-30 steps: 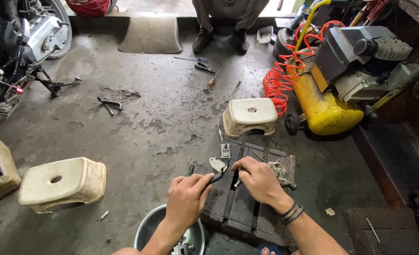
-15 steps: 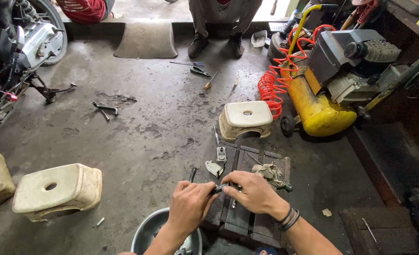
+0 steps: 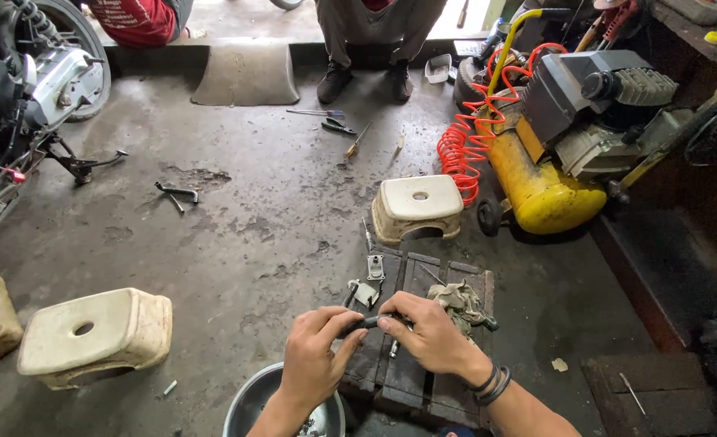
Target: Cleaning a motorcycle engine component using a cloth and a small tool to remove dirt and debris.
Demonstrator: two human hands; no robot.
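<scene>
Head view | left hand (image 3: pixel 314 356) and right hand (image 3: pixel 427 332) fingers closed on dark rod (image 3: pixel 366 323) | steel bowl (image 3: pixel 249 405) contents unclear

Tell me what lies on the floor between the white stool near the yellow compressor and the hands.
In the head view, two small metal brackets lie on a dark wooden pallet, between the white stool and the hands.
</scene>
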